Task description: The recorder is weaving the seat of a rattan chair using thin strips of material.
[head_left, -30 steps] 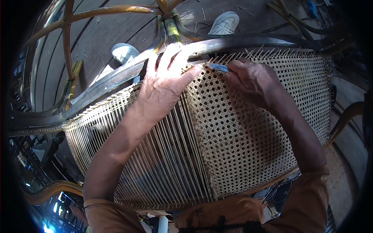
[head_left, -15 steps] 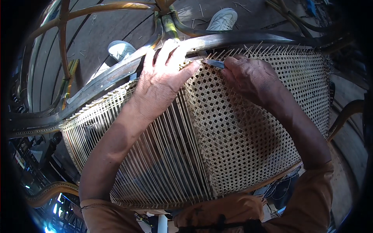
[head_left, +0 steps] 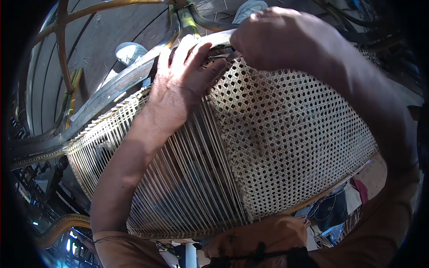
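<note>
From where I stand, the right hand [head_left: 272, 38] is curled tight, a small blade [head_left: 233, 56] just poking out below it, near the left thumb. The left hand [head_left: 181, 78] lies spread over the panel's far edge, fingers parted; I can't tell whether it pinches anything. The cane panel [head_left: 277, 134] stretches under both arms, close mesh on the right, bare parallel strands [head_left: 178, 178] on the left. Beyond it runs a dark rail [head_left: 111, 94], then pale shoes [head_left: 129, 52] on the floor [head_left: 100, 49].
</note>
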`<state>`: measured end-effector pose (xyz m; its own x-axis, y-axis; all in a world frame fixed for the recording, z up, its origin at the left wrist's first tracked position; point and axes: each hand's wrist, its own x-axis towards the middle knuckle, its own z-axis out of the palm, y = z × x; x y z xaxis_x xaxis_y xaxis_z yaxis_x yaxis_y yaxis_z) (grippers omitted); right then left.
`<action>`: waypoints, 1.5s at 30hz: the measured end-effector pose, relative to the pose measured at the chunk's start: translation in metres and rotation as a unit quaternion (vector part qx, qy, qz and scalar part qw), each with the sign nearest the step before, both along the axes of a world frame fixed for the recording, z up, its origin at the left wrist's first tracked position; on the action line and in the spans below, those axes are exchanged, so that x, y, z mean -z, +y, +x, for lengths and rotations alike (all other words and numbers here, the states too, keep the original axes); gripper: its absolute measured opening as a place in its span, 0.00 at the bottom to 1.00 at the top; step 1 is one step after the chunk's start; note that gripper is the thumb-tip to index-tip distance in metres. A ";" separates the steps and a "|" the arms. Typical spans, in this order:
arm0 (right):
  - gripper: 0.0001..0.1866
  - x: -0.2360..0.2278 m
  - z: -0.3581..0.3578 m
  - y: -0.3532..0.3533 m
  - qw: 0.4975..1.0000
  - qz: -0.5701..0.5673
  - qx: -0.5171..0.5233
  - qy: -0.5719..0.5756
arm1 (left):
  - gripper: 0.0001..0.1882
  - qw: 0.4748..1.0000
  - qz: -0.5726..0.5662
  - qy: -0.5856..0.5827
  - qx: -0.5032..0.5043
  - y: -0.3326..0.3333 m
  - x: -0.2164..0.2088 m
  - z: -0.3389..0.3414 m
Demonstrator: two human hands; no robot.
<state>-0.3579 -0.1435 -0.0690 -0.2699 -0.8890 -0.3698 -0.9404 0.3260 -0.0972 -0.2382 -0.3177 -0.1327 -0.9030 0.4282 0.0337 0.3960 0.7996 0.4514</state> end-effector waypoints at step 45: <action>0.14 0.013 0.019 0.015 0.990 -0.054 0.128 -0.026 | 0.13 0.999 -0.011 0.050 -0.016 -0.007 -0.004 0.001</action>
